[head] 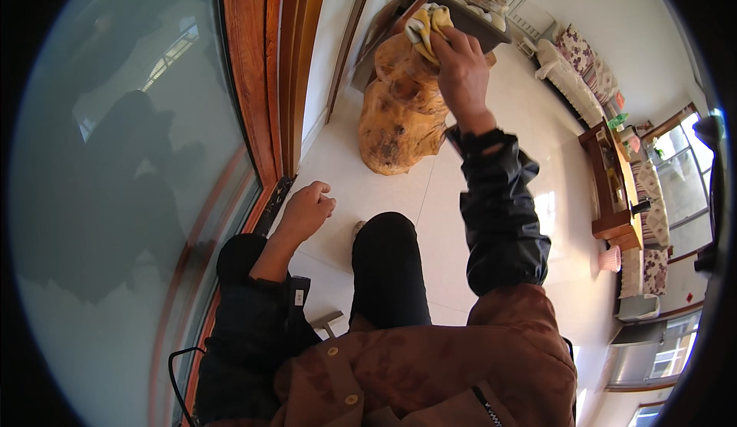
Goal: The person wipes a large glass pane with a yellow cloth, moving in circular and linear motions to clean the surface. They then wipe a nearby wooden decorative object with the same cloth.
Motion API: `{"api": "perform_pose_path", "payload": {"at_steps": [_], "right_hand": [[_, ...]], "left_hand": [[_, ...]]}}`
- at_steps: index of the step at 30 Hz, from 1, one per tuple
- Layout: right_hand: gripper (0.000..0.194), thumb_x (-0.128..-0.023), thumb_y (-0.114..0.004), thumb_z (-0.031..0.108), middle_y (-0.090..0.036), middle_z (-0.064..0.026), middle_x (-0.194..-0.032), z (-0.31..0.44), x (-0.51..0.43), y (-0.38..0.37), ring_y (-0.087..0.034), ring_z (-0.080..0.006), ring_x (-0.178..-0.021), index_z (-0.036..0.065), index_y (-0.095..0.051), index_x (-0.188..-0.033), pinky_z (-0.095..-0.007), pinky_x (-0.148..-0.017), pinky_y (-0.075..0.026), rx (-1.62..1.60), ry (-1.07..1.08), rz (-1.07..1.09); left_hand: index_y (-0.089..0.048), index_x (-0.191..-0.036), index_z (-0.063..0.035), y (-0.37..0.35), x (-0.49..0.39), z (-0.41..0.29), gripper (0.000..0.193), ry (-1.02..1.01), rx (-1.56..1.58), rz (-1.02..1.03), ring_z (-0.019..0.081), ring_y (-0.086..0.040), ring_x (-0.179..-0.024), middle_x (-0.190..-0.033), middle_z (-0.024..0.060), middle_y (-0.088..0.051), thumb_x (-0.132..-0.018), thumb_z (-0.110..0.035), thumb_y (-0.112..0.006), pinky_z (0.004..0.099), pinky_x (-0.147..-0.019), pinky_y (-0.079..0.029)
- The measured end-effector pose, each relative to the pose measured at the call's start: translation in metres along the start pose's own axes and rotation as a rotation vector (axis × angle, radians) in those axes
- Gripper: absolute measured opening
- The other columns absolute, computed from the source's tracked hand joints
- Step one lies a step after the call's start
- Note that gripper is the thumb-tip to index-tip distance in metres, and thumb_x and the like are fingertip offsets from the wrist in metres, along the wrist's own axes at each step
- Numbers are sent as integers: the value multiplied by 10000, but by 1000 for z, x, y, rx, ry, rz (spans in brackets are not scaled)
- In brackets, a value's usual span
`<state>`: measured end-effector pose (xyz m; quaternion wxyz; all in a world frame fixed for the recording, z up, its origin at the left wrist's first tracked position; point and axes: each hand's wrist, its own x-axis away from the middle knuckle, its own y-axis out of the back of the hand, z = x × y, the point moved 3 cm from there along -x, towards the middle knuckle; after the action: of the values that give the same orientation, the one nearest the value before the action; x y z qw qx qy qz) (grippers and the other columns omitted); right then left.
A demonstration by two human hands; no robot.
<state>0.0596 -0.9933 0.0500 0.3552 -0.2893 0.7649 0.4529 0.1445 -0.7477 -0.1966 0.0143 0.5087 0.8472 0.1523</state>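
A bunched yellow, grey and white cloth (427,29) is gripped in my right hand (465,76). My hand is stretched forward, and the cloth is over the far top part of a carved wooden stump (397,119) with knots and a glossy brown surface. Whether the cloth touches the wood is hard to tell. My left hand (308,211) hangs in front of my left knee, fingers loosely curled, near the wooden door frame. Nothing shows in it, though its palm is turned from view.
A frosted glass door (126,197) in a red-brown wooden frame (253,70) runs along my left. Beyond the stump stands a dark planter (475,24) with white stones. Far right are a cushioned sofa (576,76), a wooden table (613,191) and a pink bin (610,259).
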Motion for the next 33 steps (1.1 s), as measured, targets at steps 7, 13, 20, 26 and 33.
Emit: {"api": "perform_pose_path", "payload": {"at_steps": [7,13,20,26,33], "right_hand": [[238,-771,-620,109,-611,-62,-1053,5,5,-46,-571,-283,-935,112,-669,-1004,-406,-768,-486,376,140,362],[237,-774,-585,127,-561,-75,-1073,31,66,-48,-519,-268,-973,38,-659,-981,-383,-785,-464,265,250,452],[328,-751,-608,122,-539,-74,-1155,14,58,-23,-519,-268,-1003,47,-626,-1069,-371,-809,-464,191,282,194],[242,-740,-637,98,-588,-58,-1035,20,116,-72,-573,-267,-966,94,-686,-977,-370,-787,-526,314,176,614],[76,-781,-612,147,-543,-62,-900,43,40,-117,-543,-267,-905,83,-643,-809,-390,-754,-486,160,386,291]], "left_hand": [[-554,-1190,94,9,5,2,408,-44,12,-5,184,-684,-782,-850,129,-680,-882,-170,-598,298,-684,-519],[-569,-1188,53,11,13,3,399,29,83,-4,231,-674,-778,-867,147,-698,-872,-190,-598,352,-736,-512],[-567,-1184,70,13,14,1,405,-21,-9,-19,223,-673,-777,-856,145,-688,-870,-184,-602,335,-721,-510],[-568,-1171,78,10,10,7,392,-50,16,-56,198,-684,-776,-830,135,-671,-867,-164,-611,309,-705,-508],[-586,-1186,33,4,3,7,402,15,-28,16,320,-672,-937,-986,194,-701,-873,-217,-623,393,-853,-505]]}}
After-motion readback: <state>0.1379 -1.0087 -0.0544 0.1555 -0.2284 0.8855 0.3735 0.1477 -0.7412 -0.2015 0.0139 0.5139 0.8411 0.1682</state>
